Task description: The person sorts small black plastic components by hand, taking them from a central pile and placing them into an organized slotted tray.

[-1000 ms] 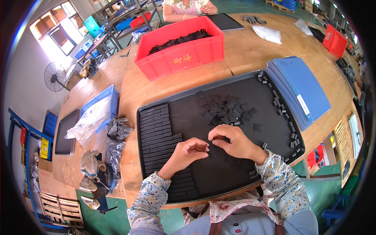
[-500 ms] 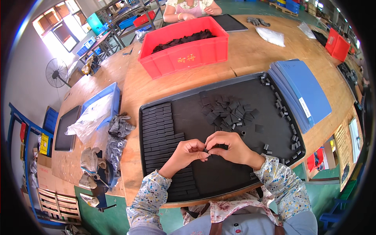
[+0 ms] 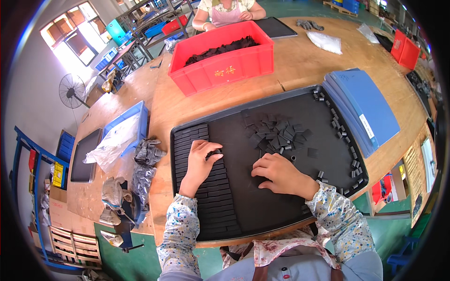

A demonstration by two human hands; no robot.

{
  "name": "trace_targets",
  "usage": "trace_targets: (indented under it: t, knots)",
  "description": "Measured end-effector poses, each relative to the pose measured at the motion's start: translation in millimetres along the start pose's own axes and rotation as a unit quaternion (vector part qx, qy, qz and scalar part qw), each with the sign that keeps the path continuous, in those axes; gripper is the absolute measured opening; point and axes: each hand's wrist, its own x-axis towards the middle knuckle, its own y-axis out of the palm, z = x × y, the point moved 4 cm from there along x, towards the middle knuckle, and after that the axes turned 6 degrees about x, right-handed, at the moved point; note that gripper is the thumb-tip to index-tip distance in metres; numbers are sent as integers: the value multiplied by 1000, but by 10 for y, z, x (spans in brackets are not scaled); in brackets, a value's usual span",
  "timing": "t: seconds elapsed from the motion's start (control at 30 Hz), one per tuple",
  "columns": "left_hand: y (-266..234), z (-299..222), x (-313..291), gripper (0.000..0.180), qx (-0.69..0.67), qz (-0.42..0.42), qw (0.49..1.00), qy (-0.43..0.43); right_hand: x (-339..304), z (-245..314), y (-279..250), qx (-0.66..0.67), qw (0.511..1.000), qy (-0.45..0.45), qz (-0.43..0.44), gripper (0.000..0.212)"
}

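A black tray (image 3: 267, 210) lies before me on the wooden table. My left hand (image 3: 198, 164) is over the tray's left part, finger and thumb closed on a small black piece (image 3: 215, 152). Beneath it run tight rows of flat black pieces (image 3: 213, 206). My right hand (image 3: 281, 174) hovers near the tray's middle, its fingers bent and apart, with nothing visible in them. Just beyond it lies a loose pile of black square pieces (image 3: 276, 133). Short black tubes (image 3: 338, 125) are scattered along the tray's right side.
Beyond the tray stands a red bin (image 3: 225, 75) filled with black pieces. Blue folders (image 3: 361, 107) are stacked at the right. On the left are a blue crate (image 3: 144, 114) with clear plastic and grey gloves (image 3: 149, 152). A person (image 3: 227, 14) sits across the table.
My hands were together over the tray's middle; they have parted. The left went up and left over the rows with a black piece, while the right opened and stayed near the pile.
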Motion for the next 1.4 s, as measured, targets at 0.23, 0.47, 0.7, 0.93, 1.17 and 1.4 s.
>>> trace_targets:
  t: [0.23,0.47,0.7,0.93,1.17,1.4]
  knots:
    - [136,156,-72,12,-6,-24,999,25,14,-4,74,20,999,21,15,31]
    - [29,9,-56,22,-6,-7,1000,13,7,26,101,61,997,37,35,33]
    - [81,-631,-109,28,-159,63,984,39,-13,39,85,77,996,28,16,30]
    - [405,-752,-296,38,-168,138,974,62,-61,-38,66,77,996,42,20,16]
    - [419,-906,-296,41,-121,155,976,97,-181,-332,-489,-28,982,152,-106,16]
    - [460,-944,-307,33,-101,136,977,132,-425,-547,-595,-28,959,283,-7,29]
